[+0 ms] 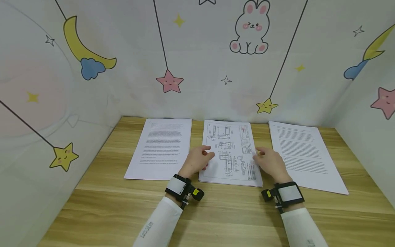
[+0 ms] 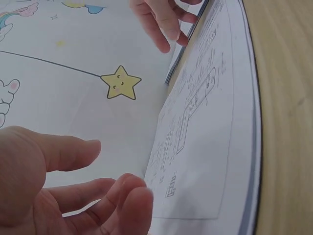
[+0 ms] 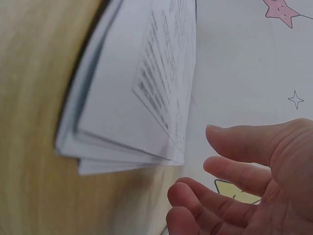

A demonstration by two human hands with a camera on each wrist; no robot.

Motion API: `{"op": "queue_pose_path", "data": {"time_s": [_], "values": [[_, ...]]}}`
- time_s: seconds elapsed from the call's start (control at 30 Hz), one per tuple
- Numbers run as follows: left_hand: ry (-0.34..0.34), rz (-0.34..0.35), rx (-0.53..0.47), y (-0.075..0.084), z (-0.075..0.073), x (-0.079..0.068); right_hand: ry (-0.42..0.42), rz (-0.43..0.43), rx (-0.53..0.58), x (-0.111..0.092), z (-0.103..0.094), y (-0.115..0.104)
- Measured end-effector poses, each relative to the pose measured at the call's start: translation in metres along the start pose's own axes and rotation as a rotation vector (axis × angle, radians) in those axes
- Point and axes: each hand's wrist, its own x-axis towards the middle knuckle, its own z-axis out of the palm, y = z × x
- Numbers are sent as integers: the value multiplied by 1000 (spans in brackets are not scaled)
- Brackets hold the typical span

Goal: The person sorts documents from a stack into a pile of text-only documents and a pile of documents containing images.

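Observation:
A stack of printed technical drawings [image 1: 229, 154] lies on the wooden table between both hands. My left hand [image 1: 195, 160] is at its left edge, with thumb and fingers apart and loosely bent. On the other side, my right hand [image 1: 273, 163] is by the right edge, its fingers relaxed. In the right wrist view, the sheets of the stack [image 3: 122, 112] fan out unevenly at one corner, apart from the right hand's fingertips [image 3: 182, 196]. Nothing is pinched between the left thumb [image 2: 73, 152] and fingers. Whether some left fingertips touch the paper's edge is hard to tell.
A text-printed stack of paper [image 1: 166, 147] lies to the left, partly under the left hand's line of view. Another text-printed stack [image 1: 302, 154] lies slightly turned on the right. Behind the wooden table [image 1: 228, 216] hangs a white cartoon-printed backdrop [image 1: 200, 99].

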Motion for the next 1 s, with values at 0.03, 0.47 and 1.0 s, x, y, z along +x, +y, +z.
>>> {"op": "queue_pose_path", "data": {"time_s": [0.03,0.47,1.0], "values": [[-5,7,-19,1,1,0,2,0,1,0,-2,1],[-86,126,-172,13,32,5,45,-12,32,-11,-40,15],[-140,249,-221,45,90,7,152,83,32,-18,-72,57]]}}
